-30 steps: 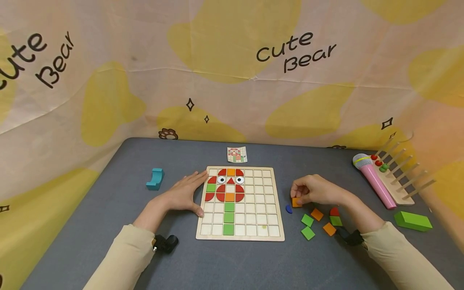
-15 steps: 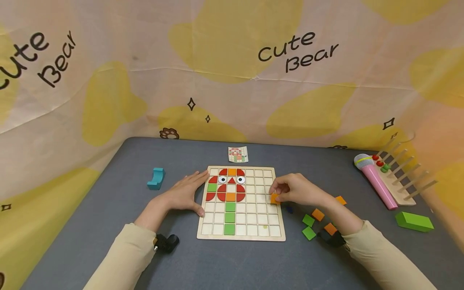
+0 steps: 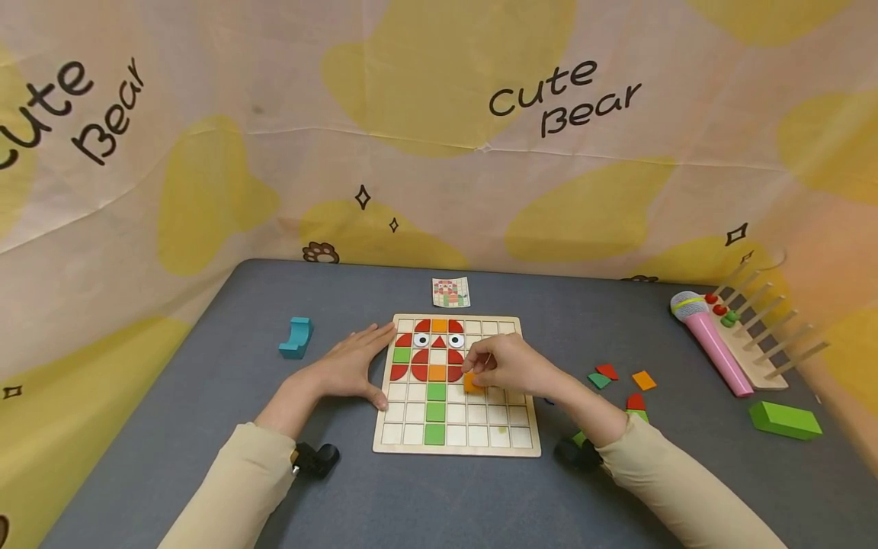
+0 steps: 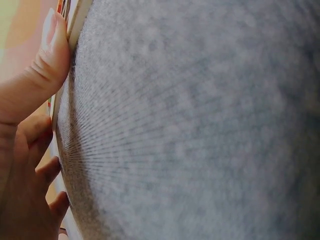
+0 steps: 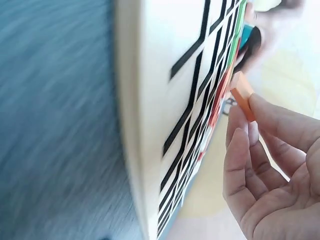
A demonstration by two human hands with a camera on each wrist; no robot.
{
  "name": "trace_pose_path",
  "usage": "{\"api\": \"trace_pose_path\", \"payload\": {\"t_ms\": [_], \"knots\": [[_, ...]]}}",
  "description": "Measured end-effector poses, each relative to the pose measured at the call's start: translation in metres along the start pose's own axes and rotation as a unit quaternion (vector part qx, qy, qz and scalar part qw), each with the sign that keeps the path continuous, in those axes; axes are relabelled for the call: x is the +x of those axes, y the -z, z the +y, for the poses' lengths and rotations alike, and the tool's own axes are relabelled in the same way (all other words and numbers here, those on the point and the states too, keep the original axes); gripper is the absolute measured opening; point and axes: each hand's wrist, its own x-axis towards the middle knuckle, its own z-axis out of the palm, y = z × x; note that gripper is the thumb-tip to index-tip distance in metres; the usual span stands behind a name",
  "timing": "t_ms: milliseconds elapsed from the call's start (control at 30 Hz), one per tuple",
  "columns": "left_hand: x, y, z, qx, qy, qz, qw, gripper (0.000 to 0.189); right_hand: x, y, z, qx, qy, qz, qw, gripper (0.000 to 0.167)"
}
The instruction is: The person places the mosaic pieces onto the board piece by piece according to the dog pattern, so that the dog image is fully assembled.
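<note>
A flat orange tile (image 3: 471, 383) sits pinched between the thumb and fingers of the right hand (image 3: 511, 366), held above a pale wooden board (image 3: 476, 414) of square cells, partly filled with red, green and orange pieces (image 3: 435, 412). The left hand (image 3: 346, 366), fingers straight, rests against the board's left edge. The right wrist view reveals the tile's thickness; the left wrist view, the grey tabletop's (image 4: 175, 125) speckled texture.

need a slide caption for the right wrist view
Right hand pinching an orange tile over the gridded board.
</note>
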Motion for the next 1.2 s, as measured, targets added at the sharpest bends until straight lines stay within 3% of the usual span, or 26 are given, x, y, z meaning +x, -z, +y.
{"api": "trace_pose_path", "payload": {"t_ms": [267, 667, 1200], "knots": [[0.001, -0.002, -0.002, 0.005, -0.004, 0.005, 1.0000, 0.127, 0.011, -0.013, -0.014, -0.006, -0.007, 0.000, 1.0000, 0.011], [0.002, -0.002, -0.003, 0.005, -0.006, 0.006, 1.0000, 0.126, 0.010, -0.025, -0.019, -0.029, -0.050, 0.022, 0.9981, 0.008], [0.000, -0.003, -0.003, 0.001, -0.006, 0.004, 1.0000, 0.125, 0.011, -0.030, -0.020, -0.056, -0.044, 0.024, 0.9972, 0.009]]}}
